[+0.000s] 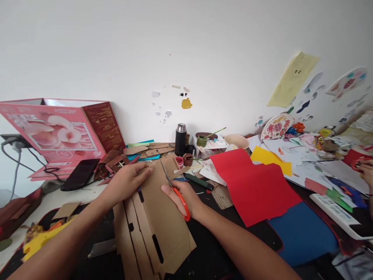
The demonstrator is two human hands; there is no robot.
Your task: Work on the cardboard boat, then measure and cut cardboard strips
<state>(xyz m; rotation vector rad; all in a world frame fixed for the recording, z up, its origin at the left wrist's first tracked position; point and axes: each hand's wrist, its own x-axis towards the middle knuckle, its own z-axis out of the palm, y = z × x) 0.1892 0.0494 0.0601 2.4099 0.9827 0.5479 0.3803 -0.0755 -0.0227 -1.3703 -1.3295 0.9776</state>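
A large piece of brown cardboard (166,217), with slots and fold lines, lies over the dark mat in front of me. My left hand (132,179) grips its far left edge, thumb on top and fingers partly hidden. My right hand (182,198) is closed around the orange handle of a pair of scissors (185,206). The scissor blades point away from me and lie at the cardboard's far part, near its right edge. Whether the blades are apart is hard to make out.
Red paper (256,190) lies to the right, over a blue sheet (305,233). Behind stand a black flask (181,140) and open paint jars (188,158). A phone (80,174) leans by a pink box (58,136) at left. Another person's hand (365,169) shows at far right.
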